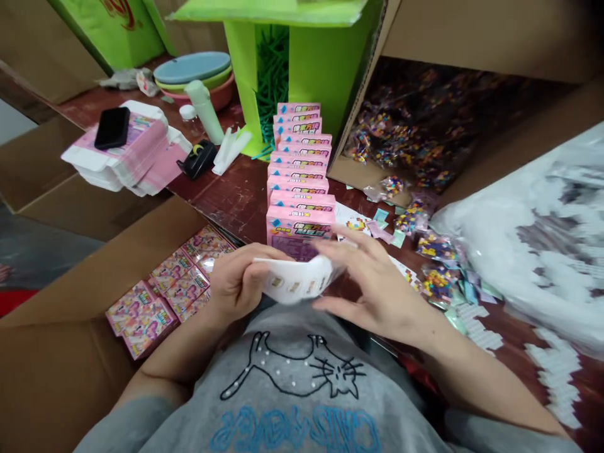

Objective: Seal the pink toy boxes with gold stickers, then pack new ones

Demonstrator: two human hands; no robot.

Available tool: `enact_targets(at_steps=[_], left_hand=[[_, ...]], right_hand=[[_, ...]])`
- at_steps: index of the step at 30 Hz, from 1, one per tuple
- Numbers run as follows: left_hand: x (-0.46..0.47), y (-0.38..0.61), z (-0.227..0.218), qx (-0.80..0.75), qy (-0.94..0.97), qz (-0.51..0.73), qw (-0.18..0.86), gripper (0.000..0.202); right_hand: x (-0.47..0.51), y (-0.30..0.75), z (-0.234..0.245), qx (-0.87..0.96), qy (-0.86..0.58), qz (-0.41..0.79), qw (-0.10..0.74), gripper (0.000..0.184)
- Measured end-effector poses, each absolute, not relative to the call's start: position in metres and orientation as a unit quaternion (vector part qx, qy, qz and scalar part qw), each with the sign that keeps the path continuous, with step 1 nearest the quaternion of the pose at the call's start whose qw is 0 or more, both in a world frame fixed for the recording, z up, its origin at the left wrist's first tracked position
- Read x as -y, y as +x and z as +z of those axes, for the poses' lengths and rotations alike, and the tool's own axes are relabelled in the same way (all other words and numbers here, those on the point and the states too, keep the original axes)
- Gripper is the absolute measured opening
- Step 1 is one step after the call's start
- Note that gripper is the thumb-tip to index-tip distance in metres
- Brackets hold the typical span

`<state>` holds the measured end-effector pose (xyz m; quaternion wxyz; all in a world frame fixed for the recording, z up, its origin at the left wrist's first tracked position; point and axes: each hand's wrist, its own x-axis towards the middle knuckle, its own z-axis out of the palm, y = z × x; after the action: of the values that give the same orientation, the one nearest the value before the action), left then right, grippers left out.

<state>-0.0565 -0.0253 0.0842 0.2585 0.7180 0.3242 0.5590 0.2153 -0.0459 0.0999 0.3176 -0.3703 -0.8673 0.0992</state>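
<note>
A white printed sheet (295,280) with small pictures along it is bent in front of my shirt. Its left end is pinched between the thumb and fingers of my left hand (238,280). My right hand (372,286) is at the sheet's other end, thumb and fingers apart; its fingertips are blurred, and whether they touch the paper is unclear. Just beyond my hands, a row of pink boxes (302,220) stands on the dark red table (231,207), running away from me.
At left, an open carton (61,371) holds packed boxes (141,318). Flattened pink boxes (136,157) carry a phone (112,128), near a tape dispenser (198,158). Bags of colourful pieces (436,283) lie right, before a large carton (481,38) and clear plastic bag (542,214).
</note>
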Motion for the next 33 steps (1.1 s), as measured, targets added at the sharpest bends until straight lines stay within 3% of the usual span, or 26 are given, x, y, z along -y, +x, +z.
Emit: enact_targets(at_steps=[2,4,7,8,10,14,16,20,22,26,33], left_hand=[[0.026,-0.057,0.09,-0.32,0.731,0.54,0.268,0.037],[0.023,-0.059,0.092,-0.31,0.73,0.524,0.312,0.033],[0.018,-0.058,0.088,-0.285,0.739,0.469,0.392,0.071],[0.017,-0.056,0.086,-0.29,0.743,0.453,0.399,0.07],[0.016,-0.052,0.082,-0.327,0.726,0.463,0.389,0.045],[0.012,-0.047,0.078,-0.423,0.634,0.505,0.405,0.014],[0.007,-0.047,0.076,-0.458,0.606,0.502,0.414,0.019],[0.0,-0.046,0.074,-0.502,0.55,0.508,0.433,0.039],[-0.001,-0.046,0.073,-0.49,0.547,0.487,0.472,0.028],[0.002,-0.045,0.069,-0.475,0.551,0.485,0.486,0.045],[0.0,-0.046,0.057,-0.457,0.544,0.531,0.462,0.022]], right_hand=[[0.045,0.215,0.1,0.866,-0.375,0.123,0.308,0.032],[0.044,0.223,0.102,0.858,-0.387,0.166,0.294,0.014],[0.043,0.241,0.105,0.857,-0.371,0.263,0.244,0.018],[0.043,0.247,0.105,0.858,-0.357,0.292,0.227,0.021],[0.043,0.259,0.103,0.85,-0.349,0.322,0.227,0.026],[0.047,0.273,0.09,0.738,-0.45,0.327,0.381,0.028],[0.05,0.273,0.085,0.662,-0.491,0.354,0.443,0.03],[0.052,0.264,0.079,0.563,-0.521,0.423,0.482,0.054],[0.051,0.261,0.076,0.532,-0.526,0.438,0.498,0.052],[0.047,0.262,0.067,0.515,-0.516,0.432,0.531,0.04],[0.042,0.257,0.051,0.565,-0.517,0.342,0.544,0.036]])
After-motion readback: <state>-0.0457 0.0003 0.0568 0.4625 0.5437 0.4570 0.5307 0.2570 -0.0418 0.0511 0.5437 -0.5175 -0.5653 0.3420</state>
